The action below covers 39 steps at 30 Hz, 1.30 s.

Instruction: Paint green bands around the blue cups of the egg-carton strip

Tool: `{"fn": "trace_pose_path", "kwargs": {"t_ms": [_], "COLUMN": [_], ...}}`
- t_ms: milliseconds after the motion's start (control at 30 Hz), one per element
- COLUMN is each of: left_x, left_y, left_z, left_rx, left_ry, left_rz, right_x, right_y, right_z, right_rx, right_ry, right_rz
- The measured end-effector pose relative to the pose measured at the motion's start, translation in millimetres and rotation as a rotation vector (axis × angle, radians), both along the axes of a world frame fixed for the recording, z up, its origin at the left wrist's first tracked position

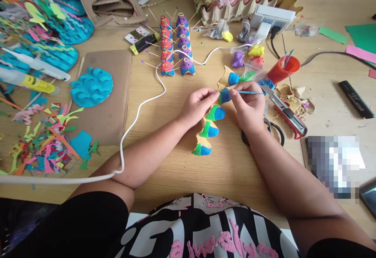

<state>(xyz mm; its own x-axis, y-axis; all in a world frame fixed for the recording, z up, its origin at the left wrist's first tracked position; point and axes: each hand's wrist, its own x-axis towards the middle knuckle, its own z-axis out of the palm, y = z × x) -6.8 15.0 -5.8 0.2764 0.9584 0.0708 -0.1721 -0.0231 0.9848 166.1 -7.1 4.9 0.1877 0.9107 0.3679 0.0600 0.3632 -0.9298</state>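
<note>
desk (pixel 170 164): wood-topped, with the work laid out around its middle; the bare patch between the forearms probably leaves elbow room
stack of egg trays (pixel 243 13): at the far side, likely set there as bulk stock out of the arms' way
cardboard sheet (pixel 117 93): left of the arms, with a blue disc (pixel 91 87) on it, perhaps to shield the wood
left hand (pixel 201 103): thumb and forefinger pinched on the edge of the egg-carton strip, near its 2nd cup from the far end; presumably to steady it
right hand (pixel 249 105): fingers closed around a blue stick, near the left hand but apart from it
egg-carton strip (pixel 210 129): between the forearms, running slantwise past both hands; 5 cups show, all with blue, at least 4 with green beside it
painted strips (pixel 185 52): 2 rows beyond the left hand, 1 red and 1 purple, 5 cups each; ball-headed pins stick outward, so the spacing seems meant to protect them
utility knife (pixel 284 111): just beside the right hand, seemingly within easy reach
red cup (pixel 283 69): holds thin blue tools
clear bags (pixel 237 56): beyond the right hand; purple, yellow, red and green lumps, apparently clay, in or beside them; bagging may stop drying
blue stick (pixel 251 92): tip toward the 2nd cup; the pinch grip suggests fine control
</note>
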Motion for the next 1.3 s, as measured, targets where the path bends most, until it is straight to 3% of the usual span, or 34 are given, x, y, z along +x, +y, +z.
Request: {"fn": "trace_pose_path", "kwargs": {"t_ms": [633, 800, 967, 1300], "left_x": [-1.2, -1.0, -0.7, -0.8], "left_y": [-2.9, -2.3, -1.1, -1.7], "left_z": [5.3, 5.5, 4.2, 2.9], "left_rx": [0.002, -0.009, -0.036, -0.037], "left_ry": [0.034, 0.029, 0.009, -0.002], "left_rz": [-0.013, -0.013, -0.007, -0.035], "right_x": [-0.2, -0.1, 0.6, -0.8], "right_y": [-2.5, 0.5, 4.4, -2.2], "right_z": [0.2, -2.2, -9.0, 3.6], "right_rx": [-0.036, -0.07, -0.066, -0.066], "right_ry": [-0.07, 0.021, 0.134, -0.026], "right_rz": [-0.032, 0.023, -0.014, 0.007]}}
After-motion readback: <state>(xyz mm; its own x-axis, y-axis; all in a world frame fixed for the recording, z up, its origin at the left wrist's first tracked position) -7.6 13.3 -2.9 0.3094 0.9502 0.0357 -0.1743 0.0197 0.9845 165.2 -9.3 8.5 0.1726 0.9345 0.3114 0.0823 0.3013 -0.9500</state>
